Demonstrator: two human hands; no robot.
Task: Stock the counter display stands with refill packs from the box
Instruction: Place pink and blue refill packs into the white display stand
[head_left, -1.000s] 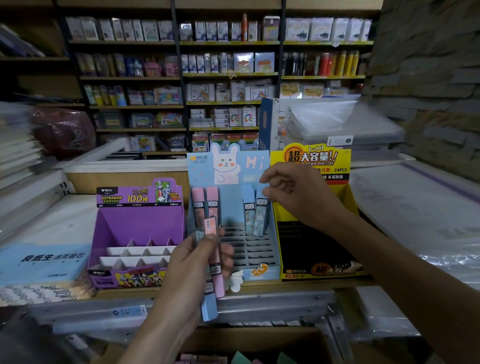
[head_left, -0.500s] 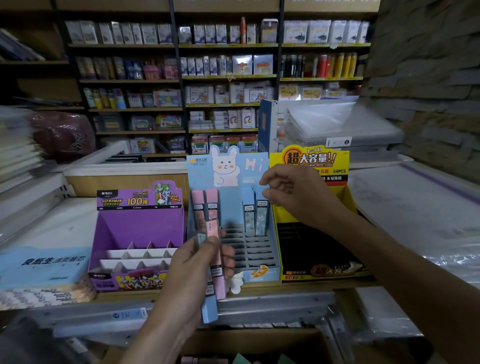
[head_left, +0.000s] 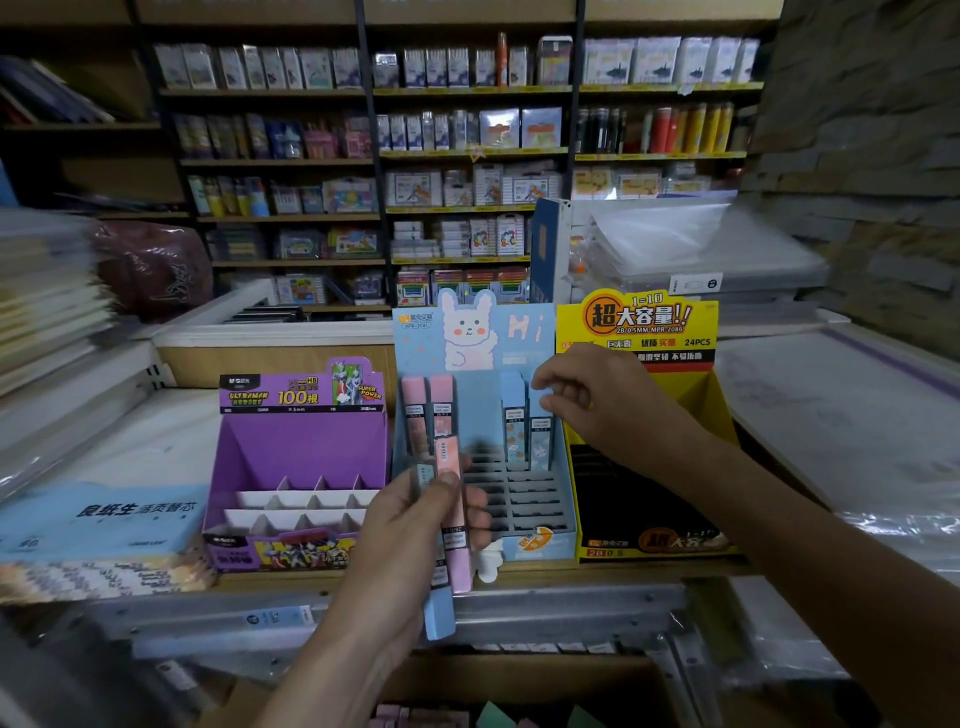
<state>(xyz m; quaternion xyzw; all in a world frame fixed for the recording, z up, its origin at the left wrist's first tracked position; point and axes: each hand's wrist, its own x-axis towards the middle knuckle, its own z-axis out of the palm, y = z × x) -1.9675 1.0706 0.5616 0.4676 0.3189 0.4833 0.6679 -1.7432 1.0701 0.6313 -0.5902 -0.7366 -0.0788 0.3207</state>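
Three display stands sit on the counter: a purple one (head_left: 301, 452), a light blue bunny one (head_left: 519, 499) and a yellow one (head_left: 644, 332). In the blue stand's back row stand two pink refill packs (head_left: 428, 410) on the left and two blue packs (head_left: 514, 421) on the right. My right hand (head_left: 602, 410) pinches the top of the rightmost blue pack (head_left: 540, 441) with curled fingers. Before the blue stand, my left hand (head_left: 410, 540) grips a small bunch of pink and blue refill packs (head_left: 452, 525). The cardboard box (head_left: 545, 686) lies open at the bottom edge.
The purple stand's white dividers (head_left: 291, 506) hold nothing. A blue paper stack (head_left: 98, 519) lies at the left, plastic-wrapped sheets (head_left: 852, 415) at the right. A metal rail (head_left: 545, 608) runs along the counter front. Stocked shelves (head_left: 467, 150) fill the background.
My right hand has sunk a little onto the rightmost blue pack in the blue stand. My left hand keeps its bunch of packs in the same place.
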